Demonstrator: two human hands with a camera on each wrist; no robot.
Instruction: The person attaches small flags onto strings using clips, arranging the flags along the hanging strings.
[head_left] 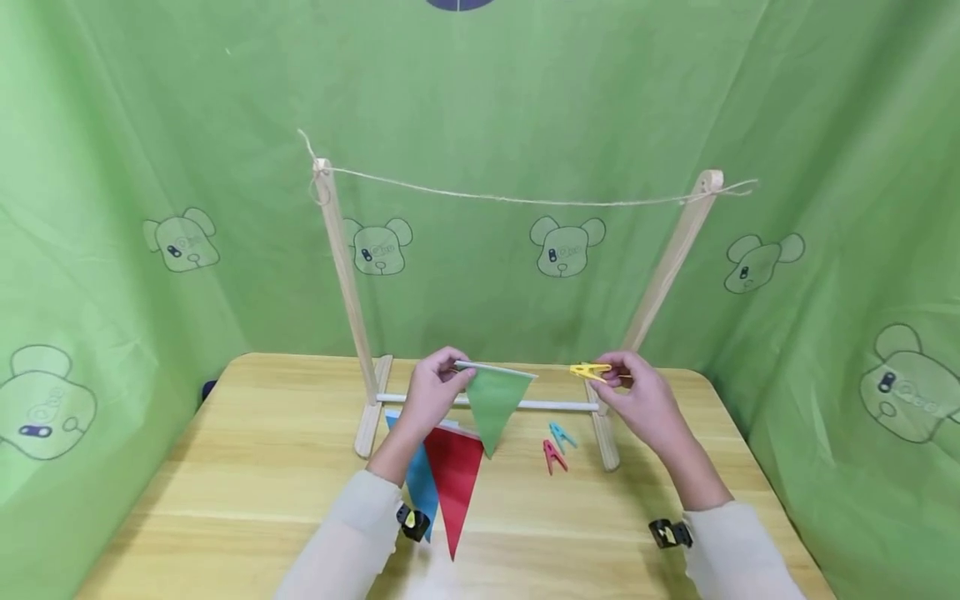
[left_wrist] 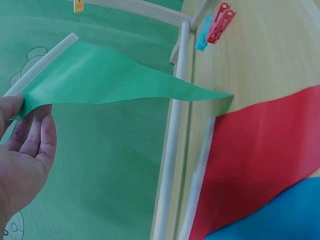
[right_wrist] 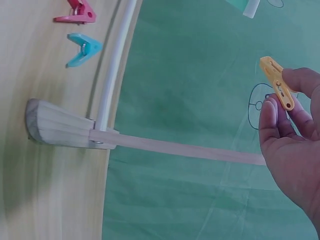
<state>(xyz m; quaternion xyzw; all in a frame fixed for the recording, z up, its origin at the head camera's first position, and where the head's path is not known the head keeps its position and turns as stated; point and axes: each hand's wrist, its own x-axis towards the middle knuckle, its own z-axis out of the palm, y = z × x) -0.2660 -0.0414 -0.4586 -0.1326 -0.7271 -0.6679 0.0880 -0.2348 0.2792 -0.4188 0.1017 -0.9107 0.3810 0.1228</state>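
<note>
My left hand (head_left: 431,390) pinches a green triangular pennant (head_left: 497,402) by the left end of its white top edge, and the point hangs down. In the left wrist view the thumb (left_wrist: 11,107) lies over that corner. Opposite, my right hand (head_left: 637,396) holds a yellow clothespin (head_left: 589,371) between thumb and fingers, its tip toward the pennant. Between the hands, a blue clothespin (head_left: 561,435) and a red clothespin (head_left: 554,457) lie on the table. A red pennant (head_left: 454,475) overlaps a blue pennant (head_left: 422,492) below the left hand.
A string (head_left: 495,198) sags between the left wooden post (head_left: 345,279) and the right wooden post (head_left: 675,258), above and behind the hands. A white rod (head_left: 558,406) joins the posts low down, over the wooden table (head_left: 247,467). Green cloth (head_left: 480,100) surrounds the table.
</note>
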